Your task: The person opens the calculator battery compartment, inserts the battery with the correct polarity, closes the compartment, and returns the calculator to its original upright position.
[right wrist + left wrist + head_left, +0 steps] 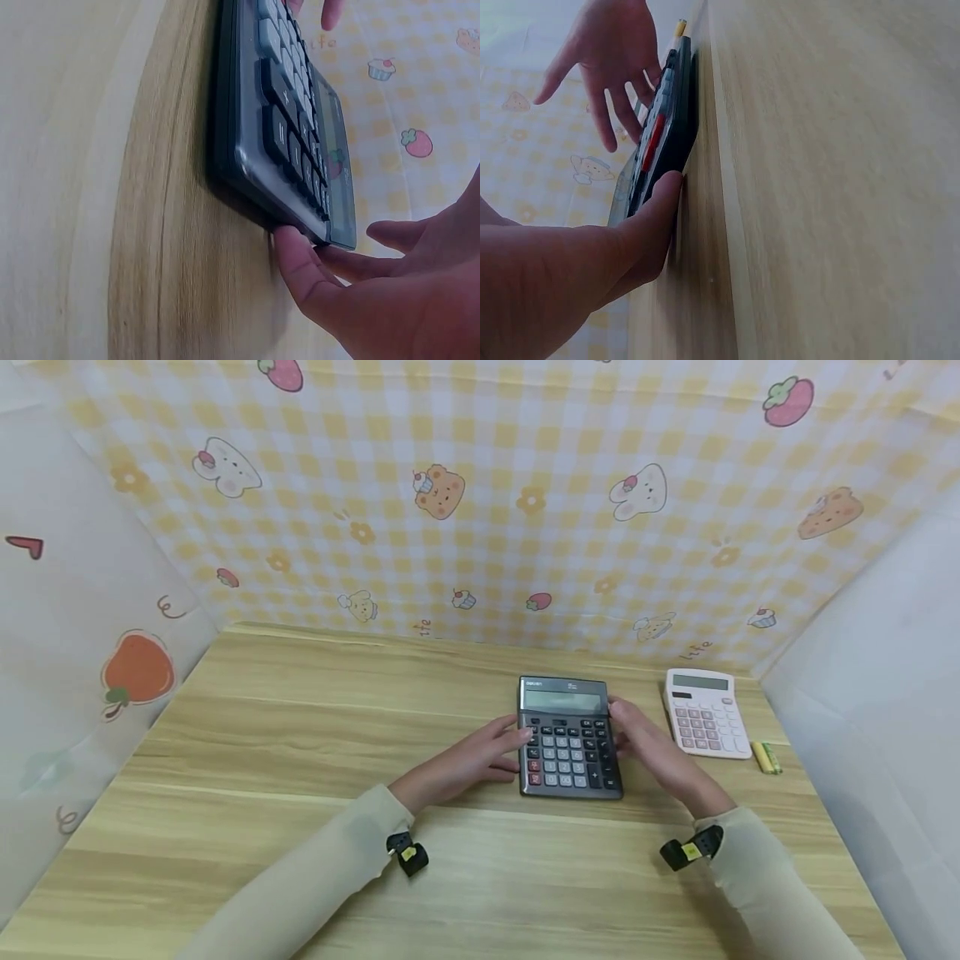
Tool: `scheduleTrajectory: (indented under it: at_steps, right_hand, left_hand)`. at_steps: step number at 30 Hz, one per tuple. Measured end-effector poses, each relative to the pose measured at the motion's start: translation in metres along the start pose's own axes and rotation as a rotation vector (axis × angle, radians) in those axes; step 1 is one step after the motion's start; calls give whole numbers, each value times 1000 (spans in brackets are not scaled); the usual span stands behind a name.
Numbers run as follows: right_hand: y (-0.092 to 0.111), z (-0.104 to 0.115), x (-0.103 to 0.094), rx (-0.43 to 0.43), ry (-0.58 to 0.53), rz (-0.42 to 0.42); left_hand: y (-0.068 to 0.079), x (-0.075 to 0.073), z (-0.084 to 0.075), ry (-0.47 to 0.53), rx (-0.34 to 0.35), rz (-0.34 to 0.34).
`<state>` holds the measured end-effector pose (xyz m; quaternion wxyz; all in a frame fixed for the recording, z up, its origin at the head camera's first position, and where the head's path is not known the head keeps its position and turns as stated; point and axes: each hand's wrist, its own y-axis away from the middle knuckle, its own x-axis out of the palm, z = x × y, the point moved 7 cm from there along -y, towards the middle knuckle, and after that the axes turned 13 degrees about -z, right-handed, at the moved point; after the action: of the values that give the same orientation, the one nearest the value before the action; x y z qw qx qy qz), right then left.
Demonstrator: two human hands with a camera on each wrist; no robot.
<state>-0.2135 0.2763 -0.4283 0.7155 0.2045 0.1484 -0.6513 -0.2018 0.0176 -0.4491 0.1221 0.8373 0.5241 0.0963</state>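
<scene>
A dark grey desk calculator lies face up on the wooden table, its display at the far end. My left hand is at its left side, with a fingertip over that edge in the head view. In the left wrist view, a left finger touches the calculator's side. At the opposite side is my right hand, its fingers loosely extended. The right wrist view has a right fingertip against the lower edge of the calculator. Parts of both hands' fingers are hidden.
A white and pink calculator lies to the right of the right hand. Beside it are two yellow-green batteries. A yellow checked cloth hangs behind the table, with white cloth at the sides.
</scene>
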Motion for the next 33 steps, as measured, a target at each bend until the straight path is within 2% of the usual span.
scheduleTrajectory:
  at_steps: [9, 18, 33]
  right_hand:
    - [4, 8, 13, -3, -3, 34]
    - [7, 14, 27, 32, -14, 75]
    - [7, 20, 47, 34, -73, 119]
  left_hand:
    - [15, -16, 1, -12, -16, -13]
    - [29, -33, 5, -39, -18, -27]
    - [46, -58, 10, 16, -21, -31]
